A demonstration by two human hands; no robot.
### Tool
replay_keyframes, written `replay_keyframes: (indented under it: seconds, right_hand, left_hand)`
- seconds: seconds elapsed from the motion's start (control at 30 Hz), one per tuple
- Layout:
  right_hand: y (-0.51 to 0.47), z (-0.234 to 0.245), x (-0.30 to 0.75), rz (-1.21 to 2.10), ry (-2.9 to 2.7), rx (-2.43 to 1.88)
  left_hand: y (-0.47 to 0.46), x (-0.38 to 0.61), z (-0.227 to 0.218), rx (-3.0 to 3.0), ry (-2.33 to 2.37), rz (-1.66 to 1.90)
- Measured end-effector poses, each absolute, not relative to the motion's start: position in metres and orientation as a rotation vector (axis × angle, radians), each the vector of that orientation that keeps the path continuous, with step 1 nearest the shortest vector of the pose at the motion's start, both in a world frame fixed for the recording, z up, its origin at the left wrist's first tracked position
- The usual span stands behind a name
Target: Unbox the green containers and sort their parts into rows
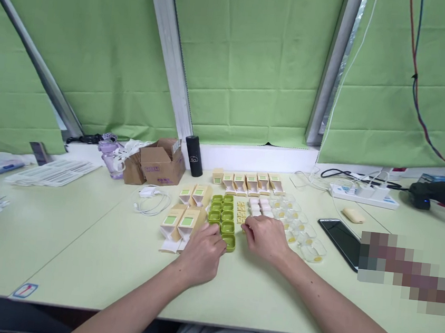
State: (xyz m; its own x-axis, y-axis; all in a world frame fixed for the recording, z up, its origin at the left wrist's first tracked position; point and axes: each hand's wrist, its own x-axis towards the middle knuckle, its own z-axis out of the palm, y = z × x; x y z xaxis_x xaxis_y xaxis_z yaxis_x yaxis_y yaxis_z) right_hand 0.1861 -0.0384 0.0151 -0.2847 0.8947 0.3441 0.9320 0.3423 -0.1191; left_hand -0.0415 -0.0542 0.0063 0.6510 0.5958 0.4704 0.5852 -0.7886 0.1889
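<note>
My left hand (203, 252) is closed at the near end of two rows of small green square trays (227, 243). Its curled fingers are beside the nearest trays and hide whatever is in them. My right hand (266, 237) is in a pinch at the near end of a grid of small yellow pieces (241, 211), with a bit of yellow at its fingertips. Past that hand are white-and-pink pieces (260, 206) and rows of clear cups (311, 248) with yellow spots. Cream boxes (188, 222) with green labels stand left of the trays.
More cream boxes (251, 184) line the back, near a black bottle (194, 156) and a cardboard box (160, 162). A white charger (148, 192) lies left. To the right are a phone (339, 241), a cream oval case (353, 215) and a power strip (363, 196) with cables.
</note>
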Motion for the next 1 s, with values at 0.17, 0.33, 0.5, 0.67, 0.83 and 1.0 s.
replay_keyframes:
  seconds: [0.17, 0.33, 0.5, 0.67, 0.83, 1.0]
  right_hand:
    - [-0.038, 0.014, 0.186, -0.143, -2.270, -1.614]
    - [-0.039, 0.015, 0.185, -0.149, -2.265, -1.598]
    - [-0.041, 0.015, 0.185, -0.141, -2.256, -1.575]
    - [-0.039, 0.015, 0.187, -0.122, -2.227, -1.578]
    - [-0.037, 0.016, 0.186, -0.110, -2.203, -1.593]
    - [-0.039, 0.017, 0.182, -0.135, -2.192, -1.555]
  left_hand:
    - [-0.055, -0.041, 0.006, 2.873, 1.059, 0.807]
    - [-0.054, -0.041, 0.006, 2.898, 1.114, 0.783]
    - [-0.057, -0.041, 0.005, 2.865, 1.113, 0.843]
    - [-0.052, -0.047, 0.016, 2.888, 1.158, 0.976]
    - [0.002, -0.051, 0.055, 2.840, 1.409, 1.113]
    - [0.094, -0.038, 0.090, 2.550, 2.008, 0.689]
